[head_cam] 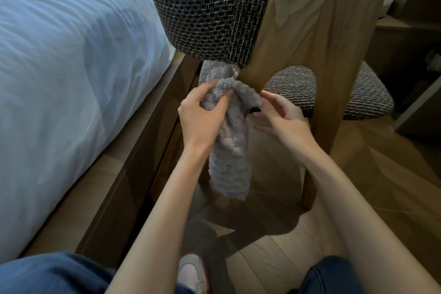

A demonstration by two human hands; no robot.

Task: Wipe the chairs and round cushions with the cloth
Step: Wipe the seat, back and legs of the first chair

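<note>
- Broadly, the left of the view is filled by a bed (59, 67) covered in white linen, carried on a wooden bed frame (133, 150).
- Just beside the bed, a chair (310, 38) is seen from behind. It has a wooden back panel with an arched cut-out.
- A woven tweed backrest (205, 14) is wrapped round the top of the panel, and a round seat cushion (293, 88) of the same weave is shown through the arch.
- A wooden floor (393, 186) laid in angled planks is seen beneath the chair.
- A grey fluffy cloth (229, 141) is held against the left edge of the wooden panel, just below the backrest.
- Its upper part is bunched in front of the cushion's rim, while its long lower part hangs free between the two forearms.
- The bunched top of the cloth is gripped by the left hand (202, 112). The thumb and fingers are curled into the pile, so cloth spills out above and below the hand.
- The right-hand fold of the cloth is met by the tips of the right hand (284, 119), whose fingers are loosely bent and slightly spread.
- Whether that fold is pinched or only touched cannot be told.
- Two knees (47, 274) in blue denim are seen at the bottom edge, with a pale shoe (193, 272) between them.
</note>
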